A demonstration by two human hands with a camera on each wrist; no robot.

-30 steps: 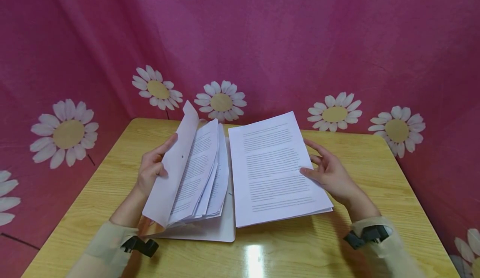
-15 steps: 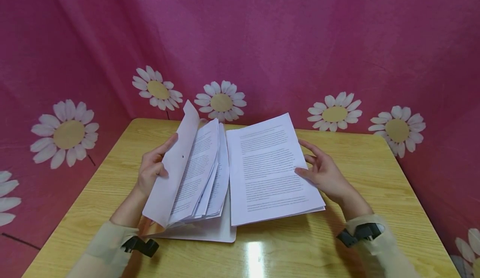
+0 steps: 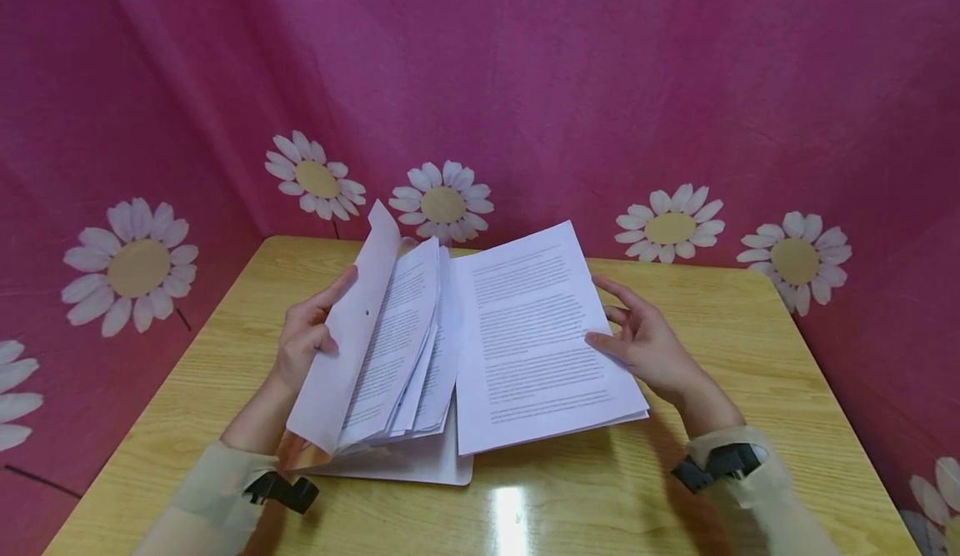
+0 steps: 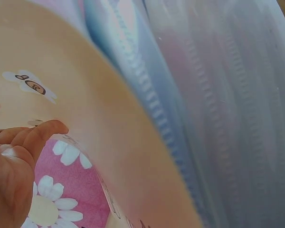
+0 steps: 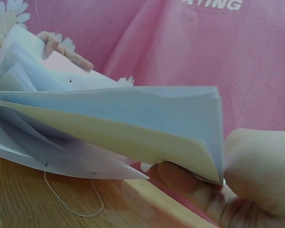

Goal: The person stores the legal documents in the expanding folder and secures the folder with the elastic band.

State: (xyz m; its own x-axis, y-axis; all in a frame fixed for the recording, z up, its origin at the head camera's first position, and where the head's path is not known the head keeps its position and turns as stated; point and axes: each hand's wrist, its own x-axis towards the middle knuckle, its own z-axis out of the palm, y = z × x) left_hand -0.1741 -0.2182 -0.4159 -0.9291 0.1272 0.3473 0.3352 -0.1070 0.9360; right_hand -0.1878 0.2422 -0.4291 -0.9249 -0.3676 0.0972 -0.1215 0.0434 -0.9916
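My left hand (image 3: 307, 331) holds the raised white front flap of a document folder (image 3: 341, 356) by its left edge. In the left wrist view, the flap's outer side (image 4: 99, 104) is tan with cartoon prints. Several printed papers (image 3: 390, 339) fan out inside the folder. My right hand (image 3: 652, 348) pinches a thin stack of printed sheets (image 3: 536, 339) at its right edge, thumb on top. The stack tilts above the table, its left edge over the folder's right side. In the right wrist view, the fingers (image 5: 180, 183) lie under the stack (image 5: 133, 109).
A wooden table (image 3: 750, 356) lies beneath everything. A thin cord (image 5: 80, 216) loops below the folder in the right wrist view. Behind the table hangs a pink curtain (image 3: 525, 81) with daisy prints. Translucent ridged layers (image 4: 218, 104) show beside the flap in the left wrist view.
My right hand has moved the stack of sheets left, so its left edge now overlaps the folder's right side. The left hand and flap have stayed in place.
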